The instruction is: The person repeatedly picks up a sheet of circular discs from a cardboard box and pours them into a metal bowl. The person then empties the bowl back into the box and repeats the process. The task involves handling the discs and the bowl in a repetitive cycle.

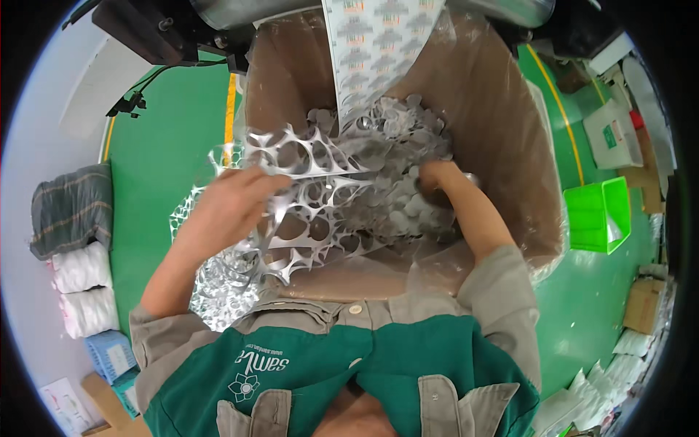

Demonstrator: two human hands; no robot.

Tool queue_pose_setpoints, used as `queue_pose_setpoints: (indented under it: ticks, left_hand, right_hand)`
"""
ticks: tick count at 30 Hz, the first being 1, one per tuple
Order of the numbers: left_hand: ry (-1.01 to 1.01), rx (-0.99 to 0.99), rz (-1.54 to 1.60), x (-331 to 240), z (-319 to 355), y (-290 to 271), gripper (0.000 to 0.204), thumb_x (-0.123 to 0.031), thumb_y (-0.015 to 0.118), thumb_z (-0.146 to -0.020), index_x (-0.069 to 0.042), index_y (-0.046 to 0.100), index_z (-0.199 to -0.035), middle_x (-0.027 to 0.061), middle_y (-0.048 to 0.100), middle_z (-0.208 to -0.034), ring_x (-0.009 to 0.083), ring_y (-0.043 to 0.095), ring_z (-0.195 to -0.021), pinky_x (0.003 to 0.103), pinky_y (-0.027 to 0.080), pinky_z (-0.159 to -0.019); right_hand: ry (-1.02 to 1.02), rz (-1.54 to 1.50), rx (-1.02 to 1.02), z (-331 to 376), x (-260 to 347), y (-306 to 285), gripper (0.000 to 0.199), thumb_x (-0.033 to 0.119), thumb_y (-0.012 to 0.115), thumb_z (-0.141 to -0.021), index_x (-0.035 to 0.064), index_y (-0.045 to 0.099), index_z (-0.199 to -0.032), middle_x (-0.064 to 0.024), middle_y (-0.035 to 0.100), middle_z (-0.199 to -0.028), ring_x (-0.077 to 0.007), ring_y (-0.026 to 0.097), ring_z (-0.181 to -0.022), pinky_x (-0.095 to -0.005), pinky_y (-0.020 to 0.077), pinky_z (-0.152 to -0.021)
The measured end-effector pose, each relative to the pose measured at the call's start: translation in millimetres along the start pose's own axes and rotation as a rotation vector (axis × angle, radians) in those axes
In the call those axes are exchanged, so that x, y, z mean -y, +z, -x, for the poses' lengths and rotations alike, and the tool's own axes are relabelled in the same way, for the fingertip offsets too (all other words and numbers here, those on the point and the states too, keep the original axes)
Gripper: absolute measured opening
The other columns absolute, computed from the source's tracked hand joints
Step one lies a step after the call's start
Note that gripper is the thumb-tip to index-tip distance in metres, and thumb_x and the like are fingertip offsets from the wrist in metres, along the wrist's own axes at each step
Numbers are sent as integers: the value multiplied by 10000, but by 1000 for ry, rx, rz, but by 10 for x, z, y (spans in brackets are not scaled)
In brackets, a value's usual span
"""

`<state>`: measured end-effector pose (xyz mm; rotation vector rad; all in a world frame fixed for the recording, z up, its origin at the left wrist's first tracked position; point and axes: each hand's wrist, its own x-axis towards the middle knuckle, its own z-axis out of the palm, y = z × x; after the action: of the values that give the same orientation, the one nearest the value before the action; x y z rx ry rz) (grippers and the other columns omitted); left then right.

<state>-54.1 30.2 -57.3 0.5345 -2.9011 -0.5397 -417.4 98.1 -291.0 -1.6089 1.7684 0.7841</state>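
My left hand (237, 204) is closed on a strip of silvery perforated foil scrap (306, 156), a web of round holes lying across the left edge of a big lined box (502, 146). Inside the box is a heap of loose silvery discs (408, 207). My right hand (437, 175) is lowered to the heap's right side with its fingers curled; what they grip, if anything, is hidden. From above, a printed foil web (378, 51) hangs down into the box behind both hands.
More perforated scrap (226, 288) is bunched outside the box, by my left forearm. Metal rollers (502, 11) and a black machine bracket (145, 33) span the far side. A bright green bin (597, 215) stands at right, a plaid bundle (73, 207) at left.
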Motion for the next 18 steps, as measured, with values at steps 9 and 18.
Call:
queue_pose_setpoints:
  ticks: [9, 18]
  left_hand:
    - [63, 72, -103, 240, -176, 535, 267, -45, 545, -639, -94, 612, -892, 58, 533, -730, 247, 556, -685, 377, 431, -661]
    - [130, 89, -71, 251, -458, 559, 238, -60, 546, -642, -108, 619, -863, 57, 530, -721, 257, 553, -682, 374, 437, -668]
  right_hand:
    - [-1622, -1886, -264, 858, -540, -1115, 656, 319, 687, -766, 31, 395, -1279, -146, 504, -1225, -236, 464, -1177, -462, 404, -962]
    - [174, -431, -386, -541, -711, 729, 575, 354, 691, -691, -7, 538, -1110, -199, 543, -1167, -334, 512, -1099, -408, 408, -914]
